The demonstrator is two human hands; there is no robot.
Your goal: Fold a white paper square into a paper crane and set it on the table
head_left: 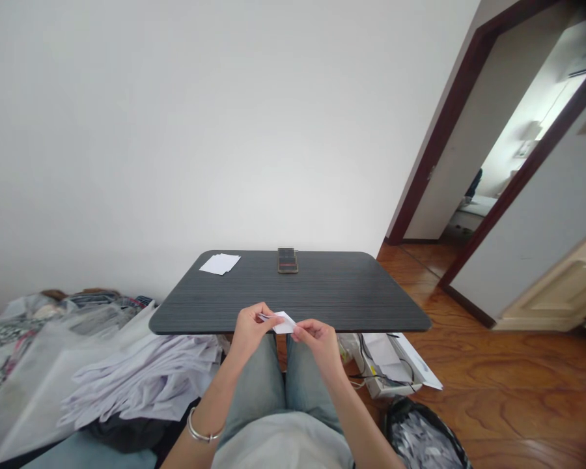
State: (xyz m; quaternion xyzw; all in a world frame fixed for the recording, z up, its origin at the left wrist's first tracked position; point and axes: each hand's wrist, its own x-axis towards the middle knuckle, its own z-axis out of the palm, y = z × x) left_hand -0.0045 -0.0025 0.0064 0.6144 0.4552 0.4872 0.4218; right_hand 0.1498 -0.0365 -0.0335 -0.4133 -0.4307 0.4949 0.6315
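Observation:
A small folded piece of white paper [284,322] is held between both hands just at the near edge of a dark grey table [332,296]. My left hand [250,327] pinches its left end, fingers closed. My right hand [316,337] pinches its right end, fingers curled. A silver bangle sits on my left wrist. At the table's far left corner lies a small stack of white paper sheets [219,263]. A dark phone [288,260] lies flat at the far middle edge.
Heaps of clothes and plastic bags [78,365] lie left of the table. A white box with papers and cables [395,368] sits on the wooden floor at right, with a dark patterned bag [422,436] nearer. An open doorway [498,176] is at right.

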